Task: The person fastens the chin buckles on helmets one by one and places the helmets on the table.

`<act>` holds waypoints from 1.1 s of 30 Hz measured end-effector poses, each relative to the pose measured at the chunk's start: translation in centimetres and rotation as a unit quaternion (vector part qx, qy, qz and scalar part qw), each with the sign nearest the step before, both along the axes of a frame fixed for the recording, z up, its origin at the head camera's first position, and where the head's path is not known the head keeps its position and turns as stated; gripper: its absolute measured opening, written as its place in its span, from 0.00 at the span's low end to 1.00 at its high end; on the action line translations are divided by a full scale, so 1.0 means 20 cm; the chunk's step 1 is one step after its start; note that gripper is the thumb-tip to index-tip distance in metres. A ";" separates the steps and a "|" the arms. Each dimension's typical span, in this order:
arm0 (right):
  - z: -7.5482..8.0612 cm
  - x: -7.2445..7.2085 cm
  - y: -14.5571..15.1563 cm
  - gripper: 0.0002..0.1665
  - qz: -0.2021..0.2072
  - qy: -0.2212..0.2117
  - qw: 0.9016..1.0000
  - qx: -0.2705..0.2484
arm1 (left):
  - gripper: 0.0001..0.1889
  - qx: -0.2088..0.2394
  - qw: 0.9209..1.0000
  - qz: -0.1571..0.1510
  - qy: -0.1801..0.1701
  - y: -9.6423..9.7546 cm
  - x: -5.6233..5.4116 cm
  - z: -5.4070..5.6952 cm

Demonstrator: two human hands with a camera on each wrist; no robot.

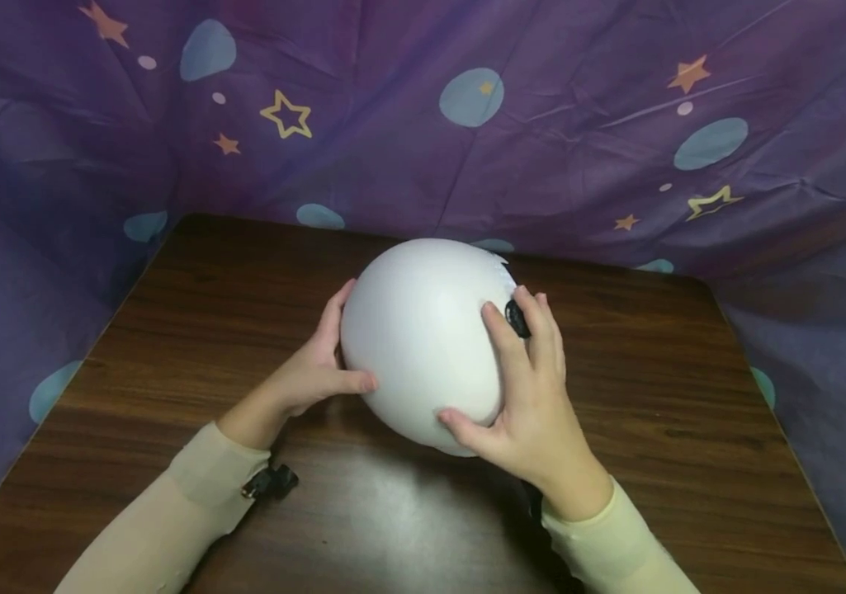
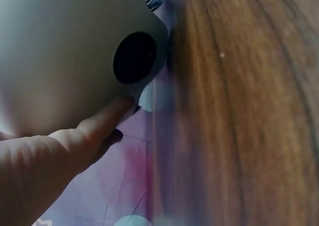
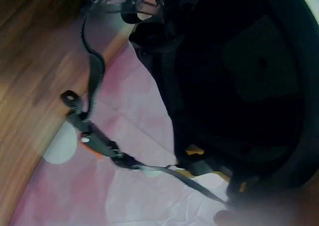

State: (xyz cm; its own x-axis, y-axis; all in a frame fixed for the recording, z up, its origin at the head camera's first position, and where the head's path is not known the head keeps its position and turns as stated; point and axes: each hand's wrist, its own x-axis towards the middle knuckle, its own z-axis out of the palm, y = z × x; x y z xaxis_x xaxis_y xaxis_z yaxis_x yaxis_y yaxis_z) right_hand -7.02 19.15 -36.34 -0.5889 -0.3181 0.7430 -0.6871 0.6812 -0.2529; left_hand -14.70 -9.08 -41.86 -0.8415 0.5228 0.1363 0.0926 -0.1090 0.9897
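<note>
A smooth white helmet is tilted above the table, its rounded shell towards the head camera. At its left side my left hand grips it, thumb in front and fingers behind. My right hand holds the opposite side with spread, bent fingers and the thumb low on the shell. A round dark vent shows near the left fingertips in the left wrist view. The right wrist view looks into the black lining, where a chin strap with a buckle hangs loose.
A dark wooden table lies below the helmet. Behind it and along both sides hangs a purple cloth with stars and blue spots. A small black device sits at the left sleeve.
</note>
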 end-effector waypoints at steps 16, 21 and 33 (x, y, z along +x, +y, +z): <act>-0.05 0.03 0.01 0.99 -0.044 -0.197 0.979 0.036 | 0.81 -0.043 0.997 0.049 0.037 -0.01 0.00 0.01; -0.06 0.03 0.01 1.01 -0.048 -0.191 0.979 0.043 | 0.83 -0.058 0.996 0.051 0.042 -0.01 0.01 0.03; -0.06 0.01 0.03 1.00 -0.035 -0.172 0.982 0.070 | 0.83 -0.086 0.993 0.047 0.061 0.00 0.02 0.03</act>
State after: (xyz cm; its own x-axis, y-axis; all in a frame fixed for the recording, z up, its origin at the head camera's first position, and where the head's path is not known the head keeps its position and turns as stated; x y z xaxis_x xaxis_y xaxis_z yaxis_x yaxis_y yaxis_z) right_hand -6.86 19.74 -37.59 -0.8221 -0.3520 0.4475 -0.5267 0.7688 -0.3627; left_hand -14.25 -9.04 -41.25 -0.8701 0.4671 0.1570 0.2158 0.0747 0.9736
